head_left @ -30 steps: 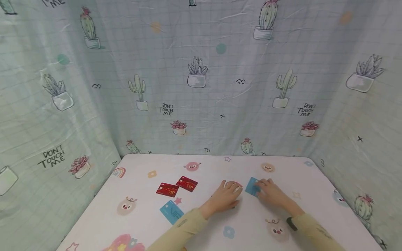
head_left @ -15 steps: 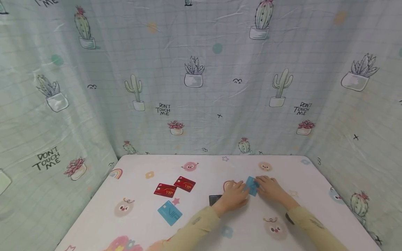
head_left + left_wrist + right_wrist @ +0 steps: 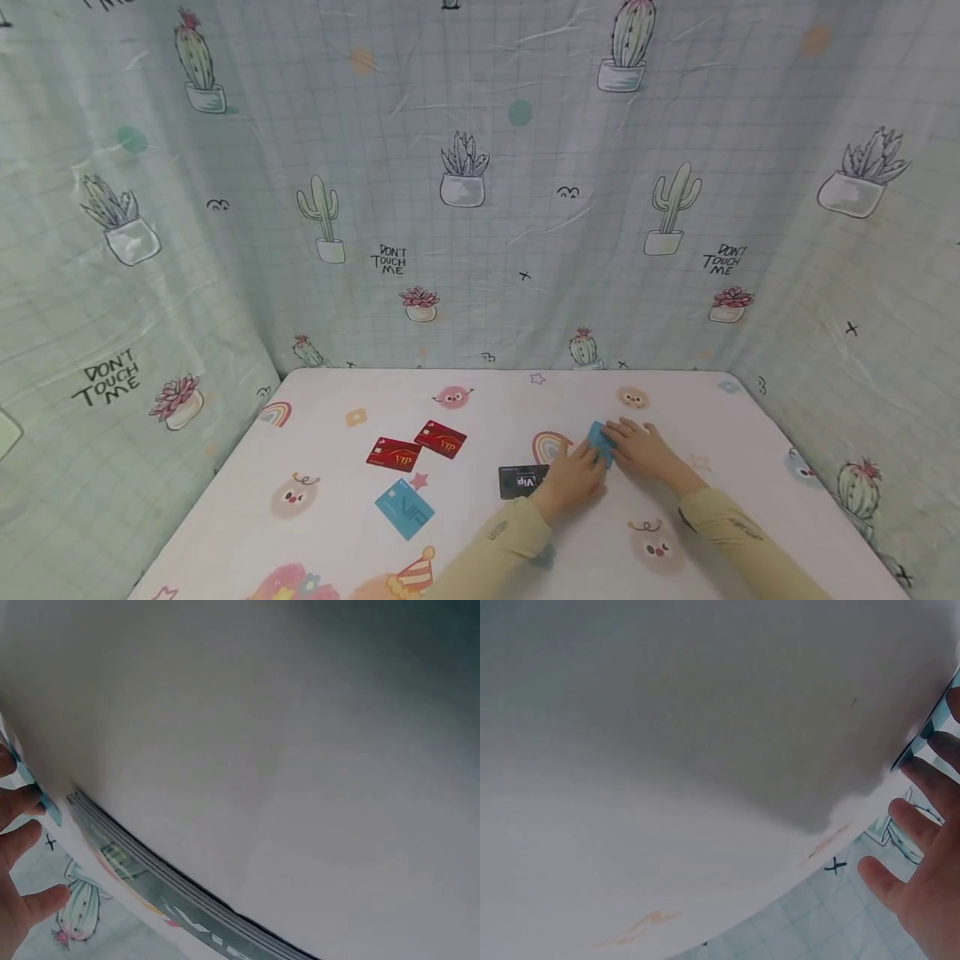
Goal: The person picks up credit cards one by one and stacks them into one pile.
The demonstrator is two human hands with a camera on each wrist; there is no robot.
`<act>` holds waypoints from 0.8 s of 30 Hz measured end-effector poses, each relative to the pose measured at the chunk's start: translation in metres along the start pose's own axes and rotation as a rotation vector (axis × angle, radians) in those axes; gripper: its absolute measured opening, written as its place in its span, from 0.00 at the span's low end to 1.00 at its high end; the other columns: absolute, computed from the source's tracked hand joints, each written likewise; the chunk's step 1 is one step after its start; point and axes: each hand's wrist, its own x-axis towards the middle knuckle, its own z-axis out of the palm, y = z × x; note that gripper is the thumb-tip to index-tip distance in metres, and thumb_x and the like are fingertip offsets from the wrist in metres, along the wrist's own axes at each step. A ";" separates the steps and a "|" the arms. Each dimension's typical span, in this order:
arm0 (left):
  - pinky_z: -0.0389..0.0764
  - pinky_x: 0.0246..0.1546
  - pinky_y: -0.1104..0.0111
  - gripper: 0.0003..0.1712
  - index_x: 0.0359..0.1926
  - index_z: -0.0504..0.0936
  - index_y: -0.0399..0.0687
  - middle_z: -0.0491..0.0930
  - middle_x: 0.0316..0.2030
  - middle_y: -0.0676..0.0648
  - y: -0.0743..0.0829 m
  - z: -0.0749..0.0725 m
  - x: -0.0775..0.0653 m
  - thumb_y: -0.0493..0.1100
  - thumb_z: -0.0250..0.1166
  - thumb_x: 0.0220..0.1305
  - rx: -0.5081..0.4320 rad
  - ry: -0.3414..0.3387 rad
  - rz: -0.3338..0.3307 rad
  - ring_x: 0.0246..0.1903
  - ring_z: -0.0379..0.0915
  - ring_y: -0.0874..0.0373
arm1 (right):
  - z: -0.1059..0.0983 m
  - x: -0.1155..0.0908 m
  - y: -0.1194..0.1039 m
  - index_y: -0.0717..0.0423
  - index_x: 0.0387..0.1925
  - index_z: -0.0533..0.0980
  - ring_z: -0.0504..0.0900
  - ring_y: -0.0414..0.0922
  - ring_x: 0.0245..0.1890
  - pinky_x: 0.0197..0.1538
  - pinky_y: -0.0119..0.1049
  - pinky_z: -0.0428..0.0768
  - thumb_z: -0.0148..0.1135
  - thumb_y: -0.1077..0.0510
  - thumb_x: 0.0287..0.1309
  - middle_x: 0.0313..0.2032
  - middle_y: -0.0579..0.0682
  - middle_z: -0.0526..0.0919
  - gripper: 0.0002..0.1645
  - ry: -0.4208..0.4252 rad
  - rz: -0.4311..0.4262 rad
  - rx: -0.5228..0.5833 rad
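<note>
A blue card (image 3: 599,442) lies on the right half of the white table, between the two hands. My left hand (image 3: 572,479) reaches in from the left, its fingertips touching the card's left side. From the other side my right hand (image 3: 643,450) rests its fingers on the card's right part, covering some of it. Spread fingers (image 3: 22,840) show at the blue card's edge in the left wrist view. In the right wrist view, fingertips (image 3: 922,776) press at its dark edge. Just left of my left wrist is a black VIP card stack (image 3: 519,481), partly hidden by that hand.
Two red VIP cards (image 3: 393,454) lie left of centre, nearly corner to corner. Nearer the front is another blue VIP card (image 3: 405,509). A cactus-print curtain (image 3: 480,275) hangs behind and beside the white table (image 3: 315,396), whose top bears printed cartoons.
My left hand has moved right onto the blue card, uncovering the black card stack. My right hand stays on the blue card, now covering more of it. The red cards have not moved.
</note>
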 end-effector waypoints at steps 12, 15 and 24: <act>0.67 0.57 0.59 0.26 0.54 0.72 0.63 0.72 0.55 0.58 -0.005 -0.007 0.002 0.65 0.43 0.62 0.120 -0.089 -0.061 0.59 0.63 0.60 | -0.002 -0.002 -0.005 0.60 0.51 0.72 0.67 0.59 0.56 0.50 0.61 0.67 0.55 0.55 0.54 0.53 0.58 0.74 0.22 0.013 -0.012 -0.054; 0.66 0.57 0.58 0.25 0.53 0.72 0.62 0.72 0.55 0.59 -0.007 -0.009 0.004 0.64 0.43 0.62 0.134 -0.119 -0.083 0.59 0.63 0.61 | -0.002 -0.004 -0.007 0.60 0.50 0.72 0.66 0.59 0.57 0.51 0.61 0.67 0.56 0.55 0.54 0.54 0.57 0.73 0.22 0.019 -0.022 -0.043; 0.65 0.58 0.58 0.24 0.55 0.71 0.65 0.69 0.57 0.61 -0.016 -0.004 0.007 0.63 0.45 0.61 0.139 -0.195 -0.143 0.61 0.60 0.62 | 0.001 -0.010 -0.016 0.55 0.45 0.74 0.71 0.53 0.49 0.47 0.53 0.71 0.57 0.52 0.53 0.46 0.53 0.76 0.18 0.035 -0.087 -0.087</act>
